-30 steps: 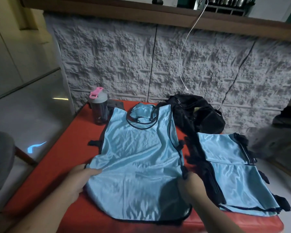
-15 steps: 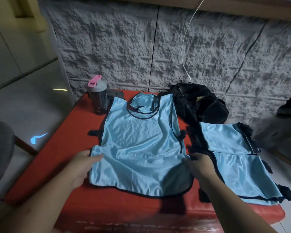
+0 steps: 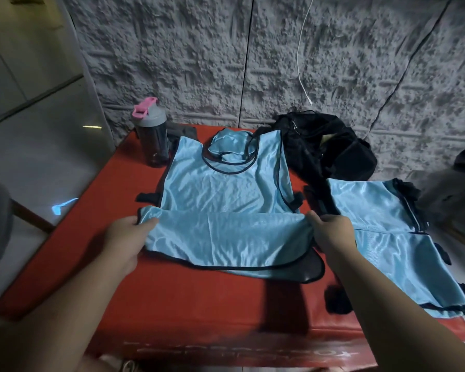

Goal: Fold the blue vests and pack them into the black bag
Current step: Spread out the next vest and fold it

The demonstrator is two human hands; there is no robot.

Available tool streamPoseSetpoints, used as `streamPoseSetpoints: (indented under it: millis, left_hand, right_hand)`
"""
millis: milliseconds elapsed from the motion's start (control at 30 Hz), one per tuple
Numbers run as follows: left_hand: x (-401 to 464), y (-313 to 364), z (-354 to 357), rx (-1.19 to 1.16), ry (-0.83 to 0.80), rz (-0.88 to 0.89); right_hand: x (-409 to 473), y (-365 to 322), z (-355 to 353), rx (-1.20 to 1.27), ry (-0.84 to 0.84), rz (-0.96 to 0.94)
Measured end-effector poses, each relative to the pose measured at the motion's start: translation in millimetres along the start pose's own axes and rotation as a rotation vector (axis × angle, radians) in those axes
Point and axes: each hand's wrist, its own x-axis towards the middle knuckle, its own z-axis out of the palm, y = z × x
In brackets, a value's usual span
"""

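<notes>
Since a second ago you have lifted the vest's [image 3: 226, 200] bottom part off the bench [image 3: 188, 299] and carried it up toward the chest, so a folded band now lies across the middle with the hem facing you. Your left hand [image 3: 126, 237] pinches the left end of that fold, thumb on top of the cloth and fingers underneath. Your right hand [image 3: 333, 232] pinches the right end in the same way, and the fold runs straight between the two hands.

Above the fold, the vest lies flat on the red bench, its dark-trimmed neck opening pointing toward the wall [image 3: 199, 63]. A small bunch of blue cloth [image 3: 227, 142] sits at the neck. Black side straps stick out at both edges of the vest, level with the fold. A dark mesh layer shows under the hem at the lower right.

The bag [image 3: 330, 149] stands at the back of the bench, right of the vest's shoulder and against the wall. Just in front of the bag, to your right, lies a folded vest pile [image 3: 387, 237], its near edge hanging past the bench corner. Your right hand rests just beside this pile.

A bottle [image 3: 152, 135] with a grey lid and pink cap stands upright at the back left, near the vest's left shoulder. A white cable [image 3: 302, 76] hangs down the wall above the bag.
</notes>
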Motion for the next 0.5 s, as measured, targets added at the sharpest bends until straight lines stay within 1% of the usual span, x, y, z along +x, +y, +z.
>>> streamPoseSetpoints:
  millis: [67, 133, 200, 233, 300, 367, 433, 500]
  left_hand:
    - [-2, 8, 4, -0.147, -0.043, -0.059]
    - [-2, 13, 7, -0.188, -0.104, -0.099]
    - [-3, 14, 7, -0.089, -0.154, -0.127]
    - [-2, 11, 6, -0.002, -0.158, -0.135]
    - [-5, 6, 5, 0.176, -0.134, -0.118]
    - [-11, 0, 8, 0.298, -0.129, -0.058]
    - [-19, -5, 13, 0.332, -0.153, -0.015]
    - [-28, -7, 19, 0.287, -0.182, -0.032]
  right_hand:
    - [3, -1, 1, 0.126, -0.052, 0.036]
    - [1, -5, 1, 0.221, -0.145, 0.054]
    - [-1, -8, 0, 0.127, -0.202, -0.001]
    - [-3, -8, -1, 0.033, -0.205, -0.035]
    - [-11, -6, -2, -0.186, -0.17, -0.077]
    - [-19, -2, -3, -0.315, -0.141, -0.055]
    - [-27, 3, -3, -0.377, -0.146, -0.005]
    - [-32, 9, -1, -0.424, -0.159, 0.019]
